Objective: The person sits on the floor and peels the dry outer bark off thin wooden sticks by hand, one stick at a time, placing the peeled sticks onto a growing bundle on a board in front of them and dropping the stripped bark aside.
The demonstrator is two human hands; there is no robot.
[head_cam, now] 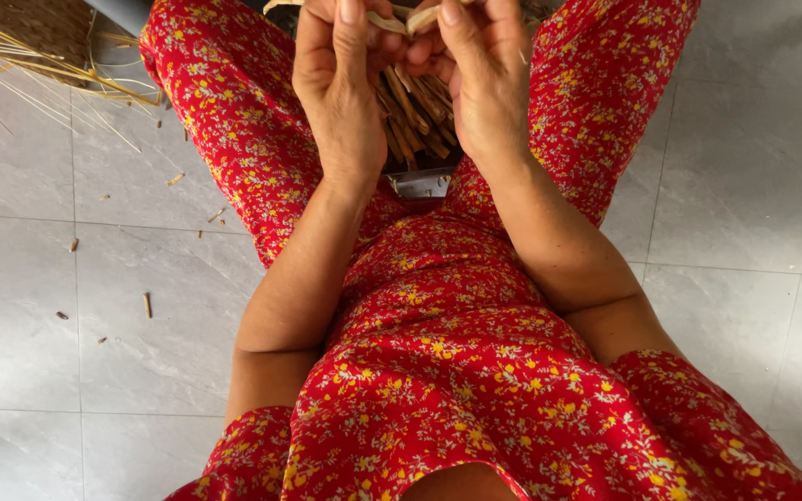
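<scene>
Two hands meet at the top of my view: my left hand (338, 88) and right hand (480, 79) both have their fingers pinched shut on a pale flat strip (399, 20), thin and woody, whose long axis runs roughly left to right between them. Below it, between my knees, a bundle of short tan sticks (417, 116) lies fanned lengthwise toward me. Dry straw stalks (44, 70) and a woven basket (34, 28) sit on the glossy grey tile floor (735, 186).
</scene>
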